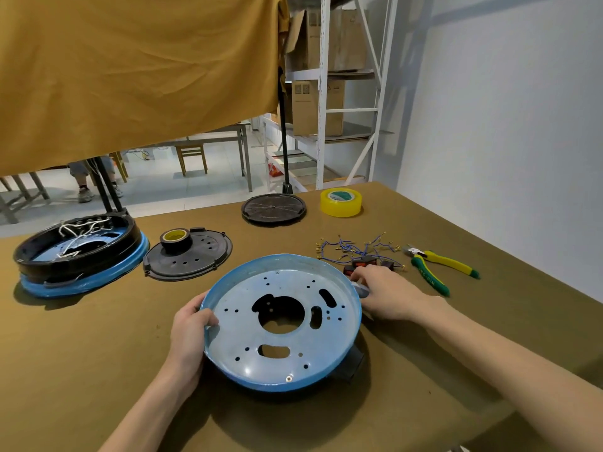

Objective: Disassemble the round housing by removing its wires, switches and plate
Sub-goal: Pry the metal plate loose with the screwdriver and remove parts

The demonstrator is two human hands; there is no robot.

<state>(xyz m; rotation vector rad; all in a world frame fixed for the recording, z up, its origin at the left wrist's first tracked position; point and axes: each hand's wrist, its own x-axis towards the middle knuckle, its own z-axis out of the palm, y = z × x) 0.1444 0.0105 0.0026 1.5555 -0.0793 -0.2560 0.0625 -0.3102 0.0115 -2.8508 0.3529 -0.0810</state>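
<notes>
Left hand [191, 324]: fingers curled over the near-left rim of the round housing [280, 321], thumb inside the wall, gripping it and holding it tilted toward the camera. Right hand [386, 296]: at the housing's right edge, fingers bent around a small grey-white piece [361, 290] just outside the rim. What that piece is cannot be told; the hand appears to be pinching it, with the fingertips partly hidden.

Housing position: centre of the olive-covered table [98, 370], directly in front of the person, its far edge lifted.

Progress, judged from layout: wires look to be out. A tangle of blue wires with brass terminals [355, 247] lies just beyond the right hand. Red-and-black rocker switches [362, 265] lie with that tangle, so the switches seem removed too. A black perforated plate [189, 256] lies to the left with a tape roll on it; whether it came from this housing is uncertain. Likely remaining: the part at the right rim and a dark block [354, 365] projecting from under the lower right edge.

Housing appearance: shallow blue pan, pale interior, large irregular central cutout, several oblong slots, many small holes, one screw near the front wall. No wiring visible inside.

Beyond: yellow-green pliers [437, 265] to the right, and a second housing [78, 256] at far left with its white wiring in place.
</notes>
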